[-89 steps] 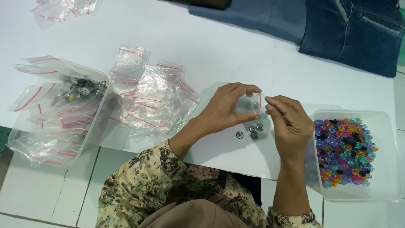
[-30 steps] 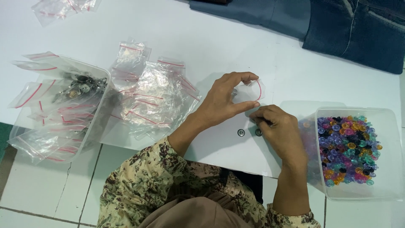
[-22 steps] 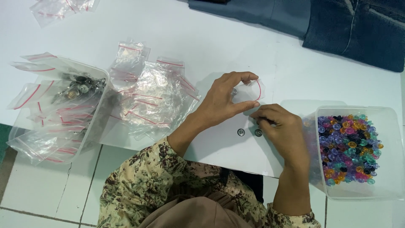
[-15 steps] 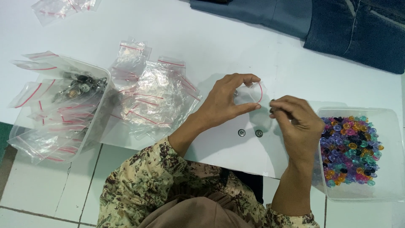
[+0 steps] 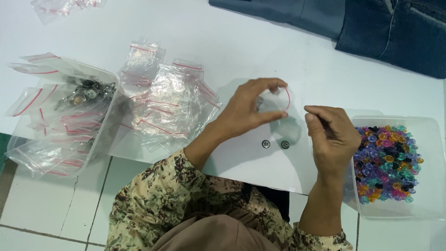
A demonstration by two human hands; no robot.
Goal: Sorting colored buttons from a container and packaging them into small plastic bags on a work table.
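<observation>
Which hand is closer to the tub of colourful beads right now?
The right hand. It hovers just beside the left edge of the tub of beads, fingertips pinched together. The left hand is farther left, holding a small clear bag over the white table.

Metal studs before me: two [image 5: 265, 144] [image 5: 285, 144]
My hands: two [image 5: 248, 108] [image 5: 332, 135]
Plastic tubs: two [image 5: 418, 211] [image 5: 88, 153]

Bare table [image 5: 232, 28] lies open beyond the bag pile [image 5: 172, 107]; bead tub [image 5: 395, 167] blocks rightward.
</observation>
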